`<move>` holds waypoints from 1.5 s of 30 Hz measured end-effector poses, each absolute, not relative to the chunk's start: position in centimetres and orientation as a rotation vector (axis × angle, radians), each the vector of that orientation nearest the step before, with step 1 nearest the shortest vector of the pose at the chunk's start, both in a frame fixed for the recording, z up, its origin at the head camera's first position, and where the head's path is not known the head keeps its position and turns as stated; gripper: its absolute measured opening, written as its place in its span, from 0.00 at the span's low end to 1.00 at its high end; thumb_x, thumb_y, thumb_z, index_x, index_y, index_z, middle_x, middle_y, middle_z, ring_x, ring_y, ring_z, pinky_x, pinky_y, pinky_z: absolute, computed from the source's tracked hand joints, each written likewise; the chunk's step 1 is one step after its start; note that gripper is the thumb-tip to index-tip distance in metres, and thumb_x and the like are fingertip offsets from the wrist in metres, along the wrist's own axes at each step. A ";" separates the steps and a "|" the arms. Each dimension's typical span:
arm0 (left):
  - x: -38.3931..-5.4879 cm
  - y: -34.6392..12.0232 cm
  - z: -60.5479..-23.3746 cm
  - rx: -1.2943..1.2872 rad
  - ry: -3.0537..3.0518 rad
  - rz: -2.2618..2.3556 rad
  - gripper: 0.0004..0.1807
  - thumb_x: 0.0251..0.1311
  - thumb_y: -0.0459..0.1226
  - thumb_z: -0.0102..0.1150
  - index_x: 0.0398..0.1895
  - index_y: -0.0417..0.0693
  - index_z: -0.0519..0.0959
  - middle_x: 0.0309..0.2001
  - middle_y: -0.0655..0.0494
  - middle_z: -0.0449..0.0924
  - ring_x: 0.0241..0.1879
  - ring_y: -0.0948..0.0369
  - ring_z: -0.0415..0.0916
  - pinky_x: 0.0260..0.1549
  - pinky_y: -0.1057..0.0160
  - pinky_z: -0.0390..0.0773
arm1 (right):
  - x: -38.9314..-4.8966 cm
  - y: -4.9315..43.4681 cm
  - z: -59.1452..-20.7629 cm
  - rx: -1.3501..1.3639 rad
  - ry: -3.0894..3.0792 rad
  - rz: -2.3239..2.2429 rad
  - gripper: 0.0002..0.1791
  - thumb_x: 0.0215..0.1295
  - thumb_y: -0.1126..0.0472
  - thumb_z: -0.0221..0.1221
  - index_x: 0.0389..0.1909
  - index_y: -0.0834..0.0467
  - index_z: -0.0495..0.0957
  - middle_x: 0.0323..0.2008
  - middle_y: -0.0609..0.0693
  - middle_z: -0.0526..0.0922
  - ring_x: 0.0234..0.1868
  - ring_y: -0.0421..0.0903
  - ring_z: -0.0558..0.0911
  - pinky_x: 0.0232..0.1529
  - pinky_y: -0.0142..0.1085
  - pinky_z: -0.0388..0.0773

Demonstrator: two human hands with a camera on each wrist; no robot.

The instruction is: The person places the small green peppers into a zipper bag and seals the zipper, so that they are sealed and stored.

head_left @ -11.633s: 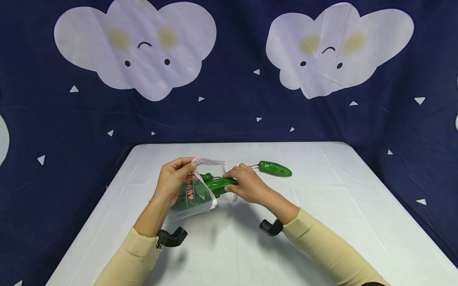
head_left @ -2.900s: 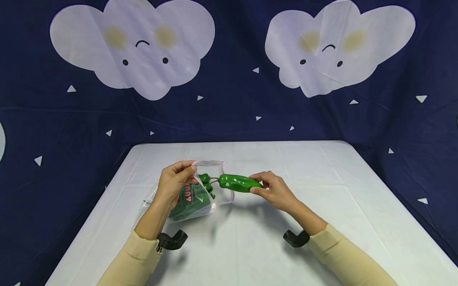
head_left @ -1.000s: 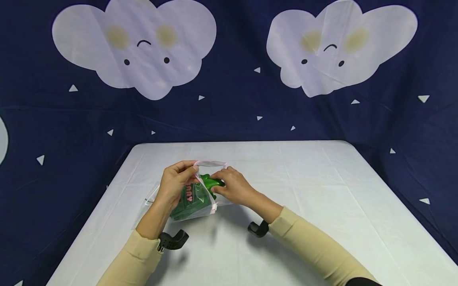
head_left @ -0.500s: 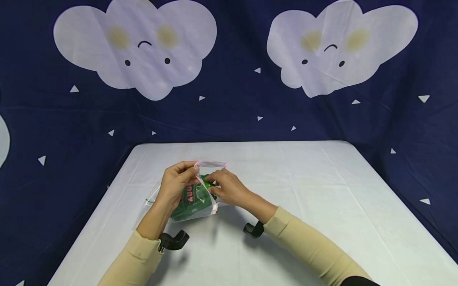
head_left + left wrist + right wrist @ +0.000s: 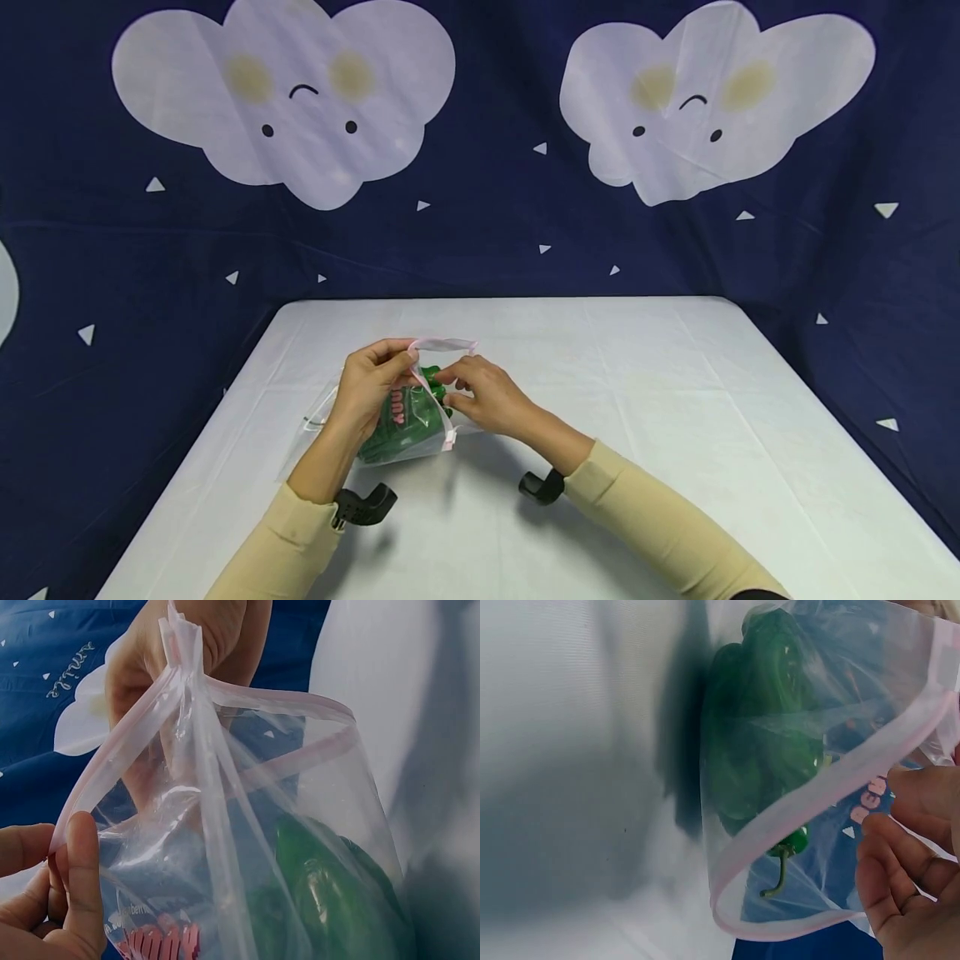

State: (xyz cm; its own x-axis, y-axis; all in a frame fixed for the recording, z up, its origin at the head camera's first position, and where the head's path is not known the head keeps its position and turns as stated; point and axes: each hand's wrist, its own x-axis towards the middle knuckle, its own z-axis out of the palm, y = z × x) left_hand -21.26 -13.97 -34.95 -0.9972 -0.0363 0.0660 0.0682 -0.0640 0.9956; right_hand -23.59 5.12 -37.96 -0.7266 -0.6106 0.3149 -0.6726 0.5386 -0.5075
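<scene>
A clear plastic zip bag with pink edging (image 5: pixel 447 344) is held with its mouth towards the right. My left hand (image 5: pixel 367 387) pinches the upper rim between thumb and fingers; the left wrist view shows this thumb (image 5: pixel 81 855) against the pink strip. Several green peppers (image 5: pixel 432 374) lie inside the bag, one with its curved stem (image 5: pixel 781 874) towards the mouth in the right wrist view. At the bag's mouth is my right hand (image 5: pixel 491 396), its fingers loosely bent and thumb apart, with nothing seen between them. Pink lettering (image 5: pixel 397 407) marks the bag's side.
A white-covered table (image 5: pixel 637 433) spreads beneath both hands. Behind it hangs a dark blue cloth (image 5: pixel 480 250) with white clouds. Black wrist cameras (image 5: pixel 365 505) sit at both cuffs.
A pepper from the table was carried to the bag and pushed in by my right hand. That hand has let go and drawn back slightly. My left hand stays at the rim.
</scene>
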 end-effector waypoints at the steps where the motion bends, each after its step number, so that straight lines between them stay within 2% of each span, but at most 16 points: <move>1: -21.2 -13.9 -35.0 -0.037 -2.106 -2.232 0.16 0.62 0.29 0.55 0.51 0.27 0.74 0.28 0.60 0.76 0.22 0.66 0.77 0.27 0.72 0.84 | -23.5 5.3 -38.0 1.110 -2.662 0.945 0.16 0.62 0.59 0.61 0.51 0.56 0.78 0.44 0.49 0.82 0.42 0.45 0.79 0.41 0.34 0.79; 10: -21.2 -13.5 -35.3 -0.042 -2.180 -2.156 0.15 0.62 0.31 0.56 0.49 0.28 0.75 0.28 0.60 0.73 0.24 0.66 0.74 0.26 0.71 0.84 | -23.1 6.9 -38.0 1.065 -2.574 0.988 0.15 0.59 0.60 0.63 0.48 0.53 0.80 0.40 0.48 0.82 0.40 0.47 0.79 0.39 0.32 0.77; 13: -21.2 -13.4 -35.4 -0.034 -2.223 -2.084 0.14 0.61 0.32 0.56 0.48 0.32 0.77 0.27 0.61 0.73 0.24 0.65 0.73 0.23 0.71 0.82 | -23.0 7.5 -38.0 1.057 -2.561 1.007 0.15 0.58 0.60 0.64 0.47 0.53 0.80 0.40 0.48 0.82 0.40 0.46 0.79 0.39 0.31 0.78; 17: -21.3 -13.2 -35.6 -0.027 -2.268 -1.989 0.12 0.60 0.33 0.58 0.45 0.35 0.79 0.24 0.62 0.74 0.20 0.64 0.70 0.18 0.71 0.75 | -22.8 8.3 -38.1 1.040 -2.550 1.032 0.15 0.58 0.60 0.64 0.47 0.55 0.80 0.40 0.49 0.82 0.40 0.44 0.79 0.41 0.33 0.80; 22: -21.3 -12.9 -35.7 -0.047 -2.285 -1.973 0.12 0.60 0.33 0.57 0.45 0.34 0.79 0.22 0.61 0.71 0.15 0.66 0.63 0.11 0.72 0.64 | -22.5 9.4 -38.4 1.004 -2.524 1.099 0.14 0.58 0.61 0.64 0.46 0.56 0.80 0.39 0.49 0.82 0.39 0.45 0.79 0.42 0.39 0.82; 26: -21.3 -12.8 -35.9 -0.074 -2.299 -1.962 0.12 0.60 0.33 0.58 0.45 0.35 0.79 0.24 0.60 0.71 0.14 0.67 0.62 0.10 0.73 0.61 | -22.4 10.2 -38.8 0.969 -2.500 1.135 0.14 0.58 0.62 0.64 0.46 0.55 0.81 0.39 0.48 0.83 0.39 0.44 0.79 0.42 0.36 0.82; 34: -21.1 -12.1 -36.3 -0.096 -2.361 -1.838 0.12 0.57 0.31 0.59 0.45 0.39 0.81 0.27 0.59 0.72 0.23 0.67 0.66 0.17 0.74 0.67 | -21.9 11.4 -38.9 0.917 -2.485 1.177 0.14 0.57 0.62 0.65 0.45 0.57 0.81 0.40 0.48 0.84 0.39 0.44 0.80 0.42 0.37 0.82; 40: -21.0 -11.6 -36.7 -0.109 -2.376 -1.807 0.11 0.56 0.31 0.61 0.44 0.40 0.82 0.25 0.59 0.73 0.20 0.68 0.65 0.14 0.74 0.65 | -21.5 12.0 -38.8 0.870 -2.484 1.192 0.13 0.57 0.62 0.65 0.45 0.55 0.82 0.41 0.49 0.84 0.39 0.42 0.80 0.41 0.35 0.81; 45: -20.9 -11.2 -37.0 -0.141 -2.400 -1.758 0.11 0.56 0.32 0.61 0.43 0.42 0.82 0.26 0.56 0.75 0.16 0.69 0.63 0.10 0.73 0.62 | -21.4 12.4 -38.8 0.837 -2.491 1.198 0.13 0.57 0.61 0.65 0.44 0.53 0.82 0.41 0.46 0.84 0.39 0.40 0.80 0.41 0.31 0.80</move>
